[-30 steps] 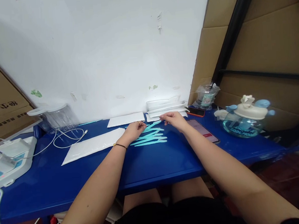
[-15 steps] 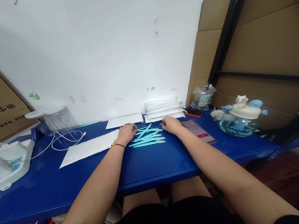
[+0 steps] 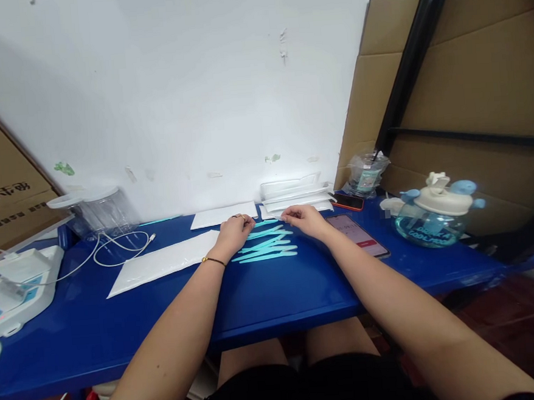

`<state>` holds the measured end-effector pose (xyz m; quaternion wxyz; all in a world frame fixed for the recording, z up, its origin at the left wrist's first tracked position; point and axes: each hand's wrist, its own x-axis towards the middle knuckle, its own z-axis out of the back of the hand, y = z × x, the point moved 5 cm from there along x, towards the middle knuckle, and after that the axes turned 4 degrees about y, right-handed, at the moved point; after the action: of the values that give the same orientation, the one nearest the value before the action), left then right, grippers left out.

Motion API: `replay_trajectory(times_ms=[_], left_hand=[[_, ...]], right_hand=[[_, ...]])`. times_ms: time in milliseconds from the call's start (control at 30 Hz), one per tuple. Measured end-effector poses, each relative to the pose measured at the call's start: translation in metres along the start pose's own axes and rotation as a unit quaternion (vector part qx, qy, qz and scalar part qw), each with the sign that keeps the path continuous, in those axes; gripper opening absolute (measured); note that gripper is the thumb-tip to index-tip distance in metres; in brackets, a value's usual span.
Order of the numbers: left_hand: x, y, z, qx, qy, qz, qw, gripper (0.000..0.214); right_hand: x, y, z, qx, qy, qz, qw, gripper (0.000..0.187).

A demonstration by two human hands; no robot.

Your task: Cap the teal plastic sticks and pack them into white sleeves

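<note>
Between left hand (image 3: 235, 229) and right hand (image 3: 305, 219), teal sticks (image 3: 265, 249) lie lengthwise left-to-right; curled fingers touch the farthest, grip unclear

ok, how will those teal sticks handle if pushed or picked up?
The teal sticks look thin and flat, so probably light and unlikely to roll. They lie loosely overlapped on the smooth blue table, so a push would likely slide and scatter them. Lying flat, one may be hard to pinch up.
</note>
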<state>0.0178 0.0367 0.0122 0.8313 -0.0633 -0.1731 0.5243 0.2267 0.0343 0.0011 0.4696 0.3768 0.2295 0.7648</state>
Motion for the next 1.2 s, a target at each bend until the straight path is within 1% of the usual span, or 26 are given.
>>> replay_trajectory(times_ms=[167, 300, 400, 567, 667, 700, 733, 767, 800, 833, 867, 900, 933, 967, 1033, 1067, 1133, 1200], left_hand=[[-0.001, -0.001, 0.001, 0.003, 0.0, 0.0, 1.0, 0.028], [0.0, 0.001, 0.001, 0.0, -0.006, -0.002, 1.0, 0.026], [-0.001, -0.001, 0.001, -0.007, -0.005, -0.002, 1.0, 0.026], [-0.002, -0.01, -0.004, -0.017, 0.022, -0.028, 0.999, 0.029], [-0.003, -0.008, -0.01, -0.01, 0.048, -0.021, 0.999, 0.032], [-0.004, -0.007, -0.012, -0.006, 0.056, -0.024, 0.998, 0.035], [-0.005, -0.007, -0.014, 0.001, 0.066, -0.032, 0.997, 0.042], [-0.006, -0.006, -0.015, 0.009, 0.081, -0.043, 0.996, 0.054], [-0.008, -0.007, -0.017, 0.016, 0.098, -0.056, 0.993, 0.066], [-0.009, -0.008, -0.018, 0.023, 0.119, -0.069, 0.99, 0.076], [-0.011, -0.009, -0.019, 0.027, 0.139, -0.081, 0.987, 0.079], [-0.013, -0.012, -0.019, 0.029, 0.155, -0.092, 0.983, 0.076], [-0.015, -0.016, -0.018, 0.031, 0.165, -0.104, 0.98, 0.069], [-0.016, -0.021, -0.018, 0.035, 0.169, -0.118, 0.978, 0.058], [-0.02, -0.032, -0.017, 0.063, 0.169, -0.139, 0.974, 0.038], [-0.022, -0.038, -0.017, 0.086, 0.166, -0.142, 0.972, 0.032], [-0.025, -0.047, -0.02, 0.134, 0.163, -0.139, 0.968, 0.028], [-0.027, -0.054, -0.025, 0.162, 0.167, -0.137, 0.963, 0.029]], right_hand=[[0.0, 0.0, -0.002, -0.001, 0.015, 0.007, 1.0, 0.029], [-0.001, 0.004, -0.001, -0.001, 0.014, 0.01, 1.0, 0.029], [-0.002, 0.007, -0.004, -0.001, 0.021, 0.01, 1.0, 0.029], [-0.001, 0.007, -0.016, -0.004, 0.058, 0.007, 0.998, 0.029], [-0.002, 0.009, -0.019, -0.048, 0.074, 0.017, 0.996, 0.033], [-0.003, 0.012, -0.02, -0.073, 0.079, 0.033, 0.994, 0.038], [-0.005, 0.015, -0.021, -0.1, 0.091, 0.052, 0.989, 0.048], [-0.007, 0.017, -0.023, -0.126, 0.112, 0.068, 0.983, 0.062], [-0.009, 0.019, -0.026, -0.148, 0.143, 0.077, 0.976, 0.078], [-0.012, 0.02, -0.03, -0.166, 0.18, 0.079, 0.966, 0.09], [-0.014, 0.021, -0.033, -0.18, 0.212, 0.078, 0.957, 0.095], [-0.016, 0.022, -0.036, -0.193, 0.234, 0.079, 0.95, 0.092], [-0.018, 0.025, -0.038, -0.208, 0.244, 0.084, 0.943, 0.084], [-0.02, 0.028, -0.04, -0.227, 0.247, 0.095, 0.937, 0.072], [-0.024, 0.035, -0.044, -0.275, 0.236, 0.124, 0.924, 0.047], [-0.027, 0.039, -0.046, -0.3, 0.226, 0.137, 0.917, 0.038], [-0.033, 0.046, -0.049, -0.341, 0.204, 0.159, 0.904, 0.028], [-0.039, 0.052, -0.053, -0.364, 0.192, 0.173, 0.895, 0.024]])
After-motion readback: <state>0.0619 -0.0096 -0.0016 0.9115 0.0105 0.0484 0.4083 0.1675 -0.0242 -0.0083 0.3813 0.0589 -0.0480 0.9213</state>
